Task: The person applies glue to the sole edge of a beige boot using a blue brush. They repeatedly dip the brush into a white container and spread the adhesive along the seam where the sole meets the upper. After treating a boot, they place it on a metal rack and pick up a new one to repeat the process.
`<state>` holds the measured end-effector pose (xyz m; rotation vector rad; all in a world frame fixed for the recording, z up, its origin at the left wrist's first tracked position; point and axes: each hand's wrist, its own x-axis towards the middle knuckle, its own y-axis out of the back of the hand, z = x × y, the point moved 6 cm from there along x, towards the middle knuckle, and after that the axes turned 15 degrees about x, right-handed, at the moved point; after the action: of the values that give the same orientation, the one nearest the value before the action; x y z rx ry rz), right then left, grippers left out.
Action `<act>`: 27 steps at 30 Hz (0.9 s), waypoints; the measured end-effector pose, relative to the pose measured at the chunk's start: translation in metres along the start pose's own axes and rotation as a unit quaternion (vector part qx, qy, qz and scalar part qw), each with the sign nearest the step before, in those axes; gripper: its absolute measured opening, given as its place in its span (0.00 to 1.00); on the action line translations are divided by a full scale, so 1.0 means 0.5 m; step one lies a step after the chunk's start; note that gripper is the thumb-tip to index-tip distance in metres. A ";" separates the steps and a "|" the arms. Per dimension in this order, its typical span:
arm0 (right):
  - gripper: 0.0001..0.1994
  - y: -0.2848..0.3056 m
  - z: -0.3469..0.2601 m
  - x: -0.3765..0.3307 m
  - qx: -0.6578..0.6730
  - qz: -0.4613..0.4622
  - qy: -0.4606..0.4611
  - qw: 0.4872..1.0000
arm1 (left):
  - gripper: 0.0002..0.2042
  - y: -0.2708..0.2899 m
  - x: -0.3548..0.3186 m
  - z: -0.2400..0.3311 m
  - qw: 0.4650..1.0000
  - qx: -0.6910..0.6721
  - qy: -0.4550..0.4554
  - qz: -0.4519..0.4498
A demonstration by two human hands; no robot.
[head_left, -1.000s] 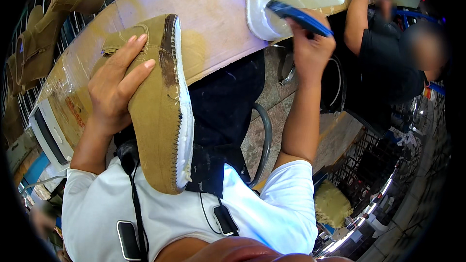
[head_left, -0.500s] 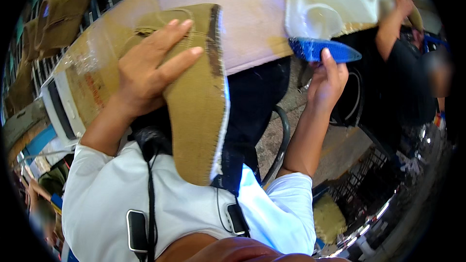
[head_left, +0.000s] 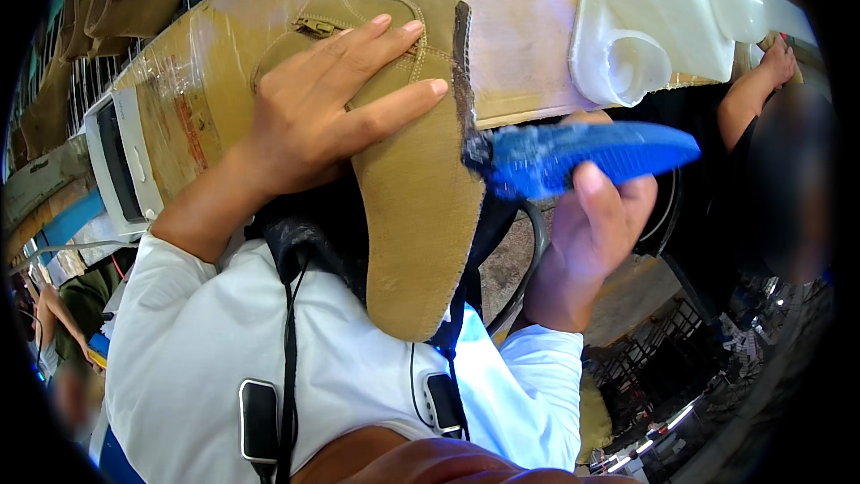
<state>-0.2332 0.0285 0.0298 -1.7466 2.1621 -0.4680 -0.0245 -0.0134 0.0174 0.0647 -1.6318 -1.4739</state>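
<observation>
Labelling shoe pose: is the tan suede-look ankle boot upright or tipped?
Tipped on its side: the boot's broad side faces the camera, its sole edge faces right, and the left hand lies spread across it.

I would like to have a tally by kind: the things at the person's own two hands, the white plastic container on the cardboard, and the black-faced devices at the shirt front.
Tan ankle boot: 1
Blue brush: 1
White plastic container: 1
Black-faced devices: 2
Total: 5
</observation>
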 end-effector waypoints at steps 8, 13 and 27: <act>0.15 0.013 -0.020 0.015 -0.055 0.000 0.063 0.997 | 0.23 0.003 0.009 0.000 1.000 0.003 0.001 -0.024; 0.17 0.002 -0.026 -0.003 -0.074 -0.016 0.030 0.997 | 0.27 0.006 0.013 0.005 0.998 0.005 0.003 -0.061; 0.15 -0.026 -0.079 -0.041 -0.080 -0.038 0.173 0.981 | 0.30 0.009 0.042 0.009 0.997 0.020 0.008 -0.071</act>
<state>-0.2352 0.0480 0.0717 -1.9628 2.4318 -0.6785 -0.0376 -0.0207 0.0334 0.2196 -1.6727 -1.5423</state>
